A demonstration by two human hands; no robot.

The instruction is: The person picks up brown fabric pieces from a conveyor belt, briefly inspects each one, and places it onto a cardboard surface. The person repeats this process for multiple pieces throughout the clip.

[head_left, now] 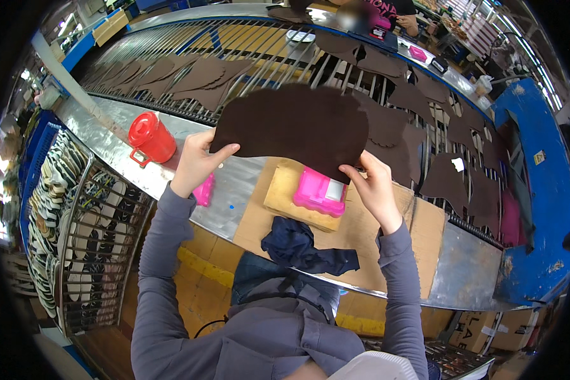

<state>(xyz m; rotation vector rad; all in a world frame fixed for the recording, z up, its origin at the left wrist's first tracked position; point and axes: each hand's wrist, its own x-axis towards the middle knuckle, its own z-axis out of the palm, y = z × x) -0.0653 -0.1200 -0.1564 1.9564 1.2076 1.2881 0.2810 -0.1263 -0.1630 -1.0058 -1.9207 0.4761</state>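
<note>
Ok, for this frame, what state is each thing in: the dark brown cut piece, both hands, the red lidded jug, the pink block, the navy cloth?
Dark brown cut piece of soft material: held up flat, off the bench.
Left hand: gripping its left edge.
Right hand: pinching its lower right edge.
Red plastic lidded jug: upright, lid on.
Pink plastic block: resting on a wooden board.
Navy cloth: crumpled on cardboard.

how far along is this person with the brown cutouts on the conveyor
Done, apparently: many brown pieces already lie spread along the conveyor. In hand: the left hand and right hand hold one brown piece up over the bench. Left: that piece is not yet set down; how many more remain is not visible.
</note>
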